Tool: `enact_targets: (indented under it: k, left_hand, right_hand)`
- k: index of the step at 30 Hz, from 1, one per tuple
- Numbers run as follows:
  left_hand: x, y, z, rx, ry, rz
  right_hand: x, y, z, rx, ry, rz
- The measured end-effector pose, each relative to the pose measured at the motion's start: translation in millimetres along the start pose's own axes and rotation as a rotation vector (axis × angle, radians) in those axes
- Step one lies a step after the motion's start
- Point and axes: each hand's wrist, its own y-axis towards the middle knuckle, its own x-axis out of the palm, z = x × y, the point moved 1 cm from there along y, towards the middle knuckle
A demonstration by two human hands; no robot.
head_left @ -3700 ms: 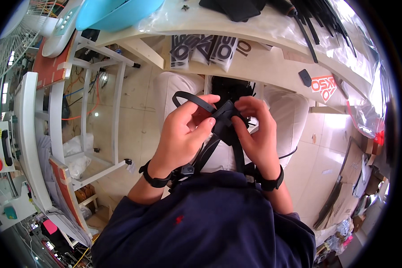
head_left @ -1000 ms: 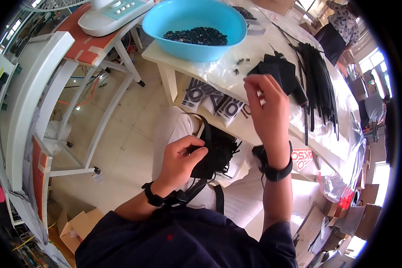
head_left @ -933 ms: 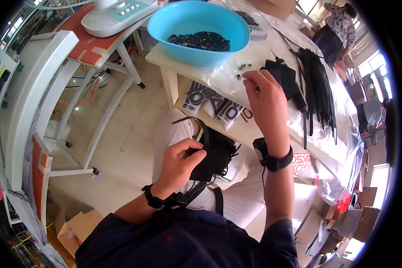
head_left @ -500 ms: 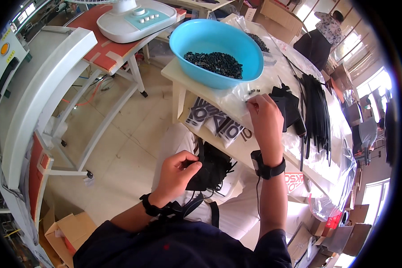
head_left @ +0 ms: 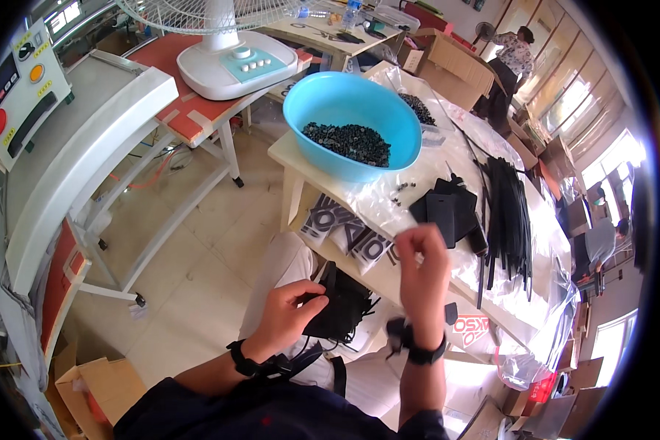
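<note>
My left hand (head_left: 282,320) is closed, thumb against fingers, on a black strap (head_left: 329,281) above my lap. Under it lies a bundle of black straps (head_left: 350,312) across my thigh. My right hand (head_left: 424,275), slightly blurred, is in a pinch over the table's near edge; anything between its fingertips is too small to make out. Past it, a few small black parts (head_left: 402,188) lie loose on clear plastic. A blue basin (head_left: 304,94) beyond them holds a heap of small dark parts (head_left: 350,143).
Flat black pieces (head_left: 441,211) and a pile of long black strips (head_left: 510,220) cover the table's right side. Printed bags (head_left: 345,235) sit on the shelf below. To the left stand a fan (head_left: 235,66) on a red-topped table and a white machine (head_left: 88,110). A person (head_left: 507,62) stands far off.
My right hand has drawn back from the loose parts toward me, still pinched. My left hand stays on the strap over my lap. The view has tilted up somewhat.
</note>
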Motion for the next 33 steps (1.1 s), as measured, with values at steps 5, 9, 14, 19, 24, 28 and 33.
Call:
enact_targets:
  k: [5,9,14,19,24,28,33]
  left_hand:
    - [20,-4,12,0.120,0.052,-0.102]
    - [34,-8,7,0.247,0.138,-0.233]
    - [46,-8,15,0.177,0.278,-0.284]
    - [48,-13,11,-0.019,0.222,-0.339]
    - [43,-21,12,-0.123,0.205,-0.358]
    - [42,-25,10,-0.118,0.246,-0.383]
    - [42,-26,2,-0.156,0.247,-0.401]
  right_hand:
    - [1,-95,13,0.499,0.456,-0.092]
    - [6,-130,25,0.634,0.549,-0.050]
    - [-5,-142,31,0.733,0.665,-0.105]
    - [-13,-142,26,0.769,0.732,-0.153]
    - [-7,-154,26,0.781,0.693,-0.117]
    - [-2,-161,30,0.836,0.741,-0.117]
    - [-3,-168,32,0.876,0.779,-0.161]
